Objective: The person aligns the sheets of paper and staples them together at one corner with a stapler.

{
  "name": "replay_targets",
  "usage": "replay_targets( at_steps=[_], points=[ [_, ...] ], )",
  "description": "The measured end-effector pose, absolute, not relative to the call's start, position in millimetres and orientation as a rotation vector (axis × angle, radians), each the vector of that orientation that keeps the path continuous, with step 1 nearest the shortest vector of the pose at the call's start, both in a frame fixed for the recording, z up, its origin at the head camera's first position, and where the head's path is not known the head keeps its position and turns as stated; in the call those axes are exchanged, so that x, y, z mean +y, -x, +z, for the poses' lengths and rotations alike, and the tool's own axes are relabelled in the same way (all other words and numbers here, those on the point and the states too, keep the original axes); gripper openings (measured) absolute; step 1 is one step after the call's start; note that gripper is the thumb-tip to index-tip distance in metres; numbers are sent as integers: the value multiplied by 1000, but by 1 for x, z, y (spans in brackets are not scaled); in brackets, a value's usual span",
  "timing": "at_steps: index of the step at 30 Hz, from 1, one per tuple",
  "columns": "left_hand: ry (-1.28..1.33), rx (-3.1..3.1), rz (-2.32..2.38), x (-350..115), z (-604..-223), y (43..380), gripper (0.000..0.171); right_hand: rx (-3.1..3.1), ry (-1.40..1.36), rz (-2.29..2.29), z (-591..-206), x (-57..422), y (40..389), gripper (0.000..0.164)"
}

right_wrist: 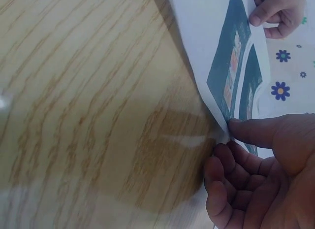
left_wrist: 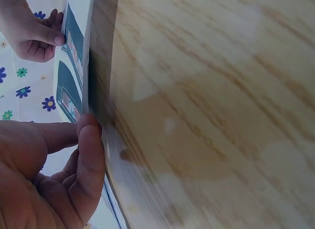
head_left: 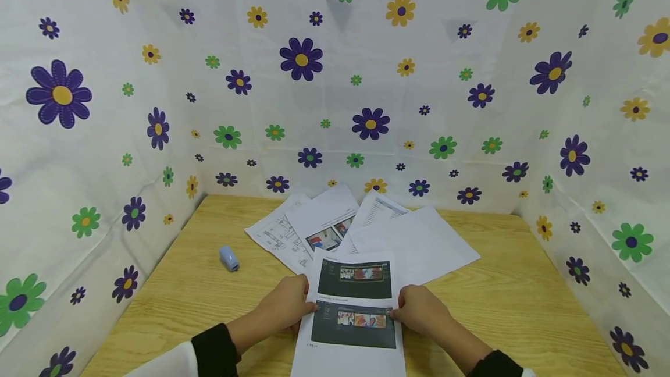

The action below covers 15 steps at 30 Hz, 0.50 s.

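Office-like screened workspace, flower-print cloth (head_left: 335, 28) across top, left and right; wood-grain table (head_left: 502, 295), printed papers (head_left: 354, 302), lower centre

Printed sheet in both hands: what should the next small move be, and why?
Probably lay the printed sheet onto the overlapping papers just beyond it: the left hand and right hand pinch its opposite side edges, ready to guide it.

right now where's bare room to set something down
Bare: brown wooden table on the right, between blank white sheet and flowered white cloth; on the left, around the small pale blue rounded object. Crowded: the middle, where left hand and right hand pinch a white page with dark panels near printed white sheets.
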State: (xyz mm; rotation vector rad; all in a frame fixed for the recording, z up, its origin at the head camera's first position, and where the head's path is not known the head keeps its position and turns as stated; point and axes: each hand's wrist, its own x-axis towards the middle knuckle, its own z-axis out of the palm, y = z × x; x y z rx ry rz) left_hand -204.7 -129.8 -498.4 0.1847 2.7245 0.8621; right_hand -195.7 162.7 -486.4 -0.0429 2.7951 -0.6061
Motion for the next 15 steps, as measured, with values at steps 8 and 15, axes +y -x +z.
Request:
replay_targets(
  at_steps=[8, 15],
  points=[
    [-190, 2739, 845, -130, -501, 207, 29, 2804, 22, -550, -496, 162, 198, 25],
    [-184, 2757, 801, -129, -502, 208, 29, 2823, 50, -564, -495, 166, 199, 28]
  ],
)
